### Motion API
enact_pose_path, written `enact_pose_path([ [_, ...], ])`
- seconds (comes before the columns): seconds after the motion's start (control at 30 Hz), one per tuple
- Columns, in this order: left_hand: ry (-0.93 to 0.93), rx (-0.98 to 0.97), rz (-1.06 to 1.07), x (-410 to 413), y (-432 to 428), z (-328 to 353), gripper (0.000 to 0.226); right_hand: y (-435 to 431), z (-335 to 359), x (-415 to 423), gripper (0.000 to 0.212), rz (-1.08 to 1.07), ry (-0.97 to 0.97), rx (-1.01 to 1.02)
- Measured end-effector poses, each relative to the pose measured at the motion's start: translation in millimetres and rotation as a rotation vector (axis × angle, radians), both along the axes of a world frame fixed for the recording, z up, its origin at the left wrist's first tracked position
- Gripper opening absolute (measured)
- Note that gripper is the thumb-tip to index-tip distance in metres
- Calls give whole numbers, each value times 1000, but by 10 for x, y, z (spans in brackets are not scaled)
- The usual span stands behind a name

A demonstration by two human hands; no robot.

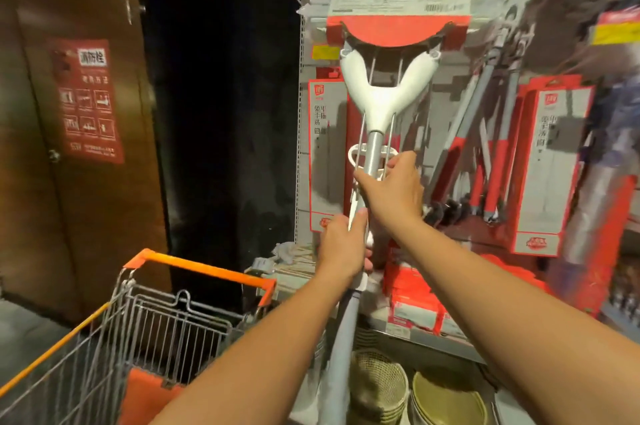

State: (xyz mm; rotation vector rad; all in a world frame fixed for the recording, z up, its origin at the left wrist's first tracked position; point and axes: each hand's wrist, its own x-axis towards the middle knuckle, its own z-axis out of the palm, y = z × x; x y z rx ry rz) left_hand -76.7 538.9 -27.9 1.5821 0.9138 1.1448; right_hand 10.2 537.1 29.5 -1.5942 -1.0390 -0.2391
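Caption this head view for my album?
Left hand and right hand grip a white-headed mop beside an orange-handled wire shopping cart.

red sign (86, 100) on door (52, 216): "消防栓"; pkg (323, 161): "免手洗"

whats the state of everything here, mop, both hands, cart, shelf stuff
mop: held upright, head up, card sleeve on the head
left hand: grips the shaft, lower down
right hand: grips the shaft higher, at the white wringer handle
shopping cart: standing at the left, beside the shelf
boxed mops: hanging on the rack
baskets: stacked
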Motion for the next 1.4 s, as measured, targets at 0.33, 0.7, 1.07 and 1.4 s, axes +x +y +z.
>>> enact_pose_path([
  [0.33,-82,215,129,-139,305,518,45,114,-204,-345,20,502,427,113],
  [0.7,-266,67,51,-359,739,720,35,114,-850,-956,34,614,594,-25],
  [1.07,-161,-8,-231,-881,1289,700,27,767,-514,-1279,42,452,589,91],
  [1.4,-263,-88,-344,-996,1525,574,21,1128,-340,-1340,56,389,483,65],
])
